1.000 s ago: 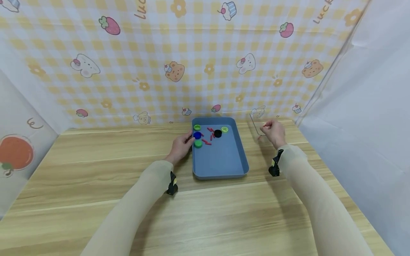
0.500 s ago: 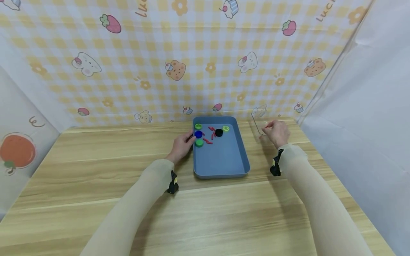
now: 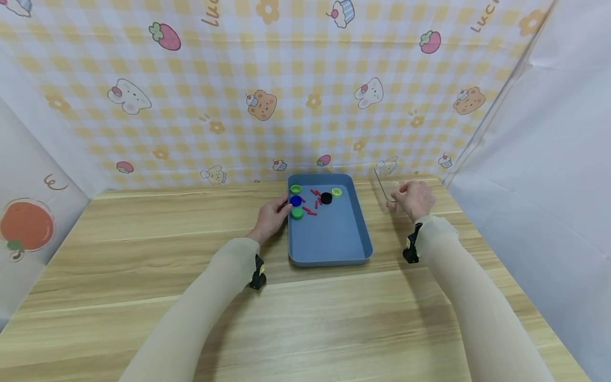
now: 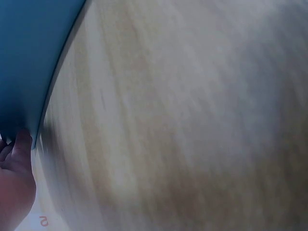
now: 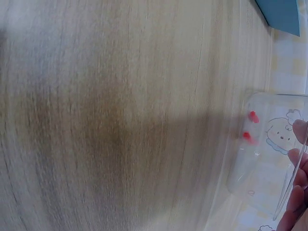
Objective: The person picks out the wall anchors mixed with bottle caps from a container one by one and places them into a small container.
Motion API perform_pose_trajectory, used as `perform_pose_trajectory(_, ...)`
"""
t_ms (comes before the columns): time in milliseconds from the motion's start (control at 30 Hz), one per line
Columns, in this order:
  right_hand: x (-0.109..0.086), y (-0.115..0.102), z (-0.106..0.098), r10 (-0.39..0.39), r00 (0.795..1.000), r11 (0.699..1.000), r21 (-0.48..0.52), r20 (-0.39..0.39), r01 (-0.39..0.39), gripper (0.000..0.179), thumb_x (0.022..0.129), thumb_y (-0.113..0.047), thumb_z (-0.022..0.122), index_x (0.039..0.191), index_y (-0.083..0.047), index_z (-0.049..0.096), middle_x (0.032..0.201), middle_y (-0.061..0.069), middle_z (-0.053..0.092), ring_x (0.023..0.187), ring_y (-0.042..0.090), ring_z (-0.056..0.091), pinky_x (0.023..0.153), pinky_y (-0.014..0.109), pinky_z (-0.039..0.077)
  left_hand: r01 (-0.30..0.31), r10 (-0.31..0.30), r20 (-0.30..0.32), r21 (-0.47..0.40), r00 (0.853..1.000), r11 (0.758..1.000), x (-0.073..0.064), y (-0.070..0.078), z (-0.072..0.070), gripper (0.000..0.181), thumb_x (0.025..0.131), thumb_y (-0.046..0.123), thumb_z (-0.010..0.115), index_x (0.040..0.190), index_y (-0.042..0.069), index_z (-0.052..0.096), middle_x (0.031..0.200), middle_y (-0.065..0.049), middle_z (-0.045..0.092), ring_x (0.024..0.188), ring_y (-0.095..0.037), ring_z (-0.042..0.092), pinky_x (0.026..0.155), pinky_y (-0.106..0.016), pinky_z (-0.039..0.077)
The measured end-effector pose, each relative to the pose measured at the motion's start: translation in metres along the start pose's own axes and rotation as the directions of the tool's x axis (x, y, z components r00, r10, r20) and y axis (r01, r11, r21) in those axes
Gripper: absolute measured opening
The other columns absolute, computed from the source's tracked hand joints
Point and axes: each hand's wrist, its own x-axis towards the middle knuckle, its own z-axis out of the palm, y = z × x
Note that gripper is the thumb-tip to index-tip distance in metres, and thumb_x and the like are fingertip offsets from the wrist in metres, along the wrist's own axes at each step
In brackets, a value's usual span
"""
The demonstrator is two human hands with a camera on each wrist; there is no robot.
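Observation:
My left hand (image 3: 272, 216) grips the left wall of a blue-grey tray (image 3: 329, 241), thumb at the rim; in the left wrist view the hand (image 4: 17, 178) shows at the lower left edge. Inside the tray lie green, blue, black and yellow-green bottle caps, among them a blue cap (image 3: 296, 201) and a black cap (image 3: 326, 198), with several short red sticks (image 3: 312, 213). My right hand (image 3: 414, 200) is over a clear plastic box (image 5: 238, 175), fingers near its rim and parted, no piece visible between them. Small red pieces (image 5: 253, 116) lie in the box.
The wooden table (image 3: 334, 323) spreads in front of both arms. A checked, patterned cloth (image 3: 191, 95) hangs right behind the tray and the box. A white sheet (image 3: 549, 159) stands along the right side.
A red piece at my right fingertips has left them, and red now shows low in the clear box. The right hand has shifted slightly right. My left hand keeps its hold on the tray.

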Motion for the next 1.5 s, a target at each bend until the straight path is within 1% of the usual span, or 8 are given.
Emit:
perform_pose_trajectory(167,-0.002,-0.006,0.001,-0.062,0.998,0.993,0.099,-0.027,0.065,0.031,0.089,-0.026,0.063,0.106,0.000,0.066,0.088,0.018,0.070,0.081,0.033,0.066,0.085,0.045,0.044,0.005,-0.005,-0.002,0.013,1.000,1.000,0.001,-0.003,-0.002,0.046,0.099,0.017,0.049,0.141,0.002,0.039,0.145,-0.012,0.040,0.136,-0.026,0.037,0.112,-0.037,0.033)
perform_pose_trajectory(267,-0.006,-0.017,0.002,-0.091,0.993,0.972,0.210,-0.072,0.104,0.030,0.090,-0.022,0.062,0.106,0.004,0.065,0.093,0.022,0.068,0.074,0.032,0.067,0.086,0.042,0.046,0.012,-0.012,-0.004,0.021,1.000,1.000,0.001,-0.004,-0.004,0.047,0.099,0.018,0.049,0.141,0.002,0.039,0.145,-0.011,0.040,0.136,-0.026,0.037,0.112,-0.037,0.033)
perform_pose_trajectory(467,-0.015,-0.050,0.010,-0.138,0.982,0.908,0.381,-0.125,0.176,0.027,0.090,-0.017,0.062,0.105,0.005,0.065,0.096,0.019,0.059,0.079,0.031,0.055,0.069,0.031,0.043,0.022,-0.022,-0.011,0.040,1.000,0.999,-0.001,-0.005,-0.008,0.047,0.099,0.020,0.049,0.142,0.003,0.039,0.146,-0.011,0.040,0.135,-0.026,0.037,0.112,-0.038,0.033)
perform_pose_trajectory(767,-0.026,-0.095,0.024,-0.280,0.958,0.820,0.505,-0.056,0.269,0.021,0.089,-0.013,0.064,0.102,0.004,0.066,0.091,0.015,0.060,0.079,0.021,0.052,0.067,0.027,0.043,0.009,-0.009,-0.015,0.046,1.000,0.999,-0.003,-0.008,-0.009,0.046,0.099,0.017,0.049,0.140,0.001,0.040,0.144,-0.014,0.042,0.134,-0.028,0.039,0.111,-0.039,0.034)
perform_pose_trajectory(900,-0.028,-0.111,0.026,-0.358,0.933,0.787,0.543,0.017,0.292,0.019,0.090,-0.013,0.064,0.102,0.002,0.066,0.088,0.012,0.061,0.074,0.017,0.051,0.062,0.022,0.043,0.018,-0.018,-0.016,0.027,1.000,0.999,-0.002,-0.009,-0.008,0.046,0.099,0.018,0.049,0.140,0.001,0.040,0.144,-0.013,0.042,0.134,-0.027,0.039,0.110,-0.038,0.035)
perform_pose_trajectory(1100,-0.021,-0.123,0.031,-0.539,0.825,0.729,0.585,0.169,0.355,0.019,0.090,-0.008,0.063,0.105,0.004,0.064,0.090,0.014,0.062,0.077,0.017,0.053,0.065,0.022,0.045,0.024,-0.024,-0.007,0.006,1.000,1.000,-0.002,-0.007,-0.006,0.046,0.098,0.017,0.050,0.140,0.001,0.041,0.144,-0.012,0.042,0.135,-0.026,0.038,0.110,-0.038,0.034)
perform_pose_trajectory(1333,-0.007,-0.126,0.036,-0.661,0.682,0.700,0.586,0.313,0.409,0.021,0.089,-0.003,0.062,0.107,0.007,0.063,0.089,0.013,0.065,0.084,0.031,0.060,0.071,0.025,0.051,-0.003,0.003,-0.009,0.026,1.000,1.000,-0.002,-0.001,-0.004,0.046,0.098,0.019,0.050,0.140,0.001,0.041,0.143,-0.012,0.043,0.133,-0.026,0.040,0.110,-0.037,0.035)
perform_pose_trajectory(1500,0.002,-0.124,0.038,-0.717,0.560,0.675,0.612,0.415,0.412,0.024,0.089,0.002,0.060,0.111,0.011,0.059,0.091,0.018,0.066,0.086,0.032,0.062,0.074,0.024,0.053,-0.035,0.036,-0.012,0.053,0.999,0.998,-0.002,0.003,-0.001,0.045,0.098,0.017,0.050,0.139,0.000,0.042,0.141,-0.015,0.045,0.132,-0.028,0.042,0.110,-0.038,0.036)
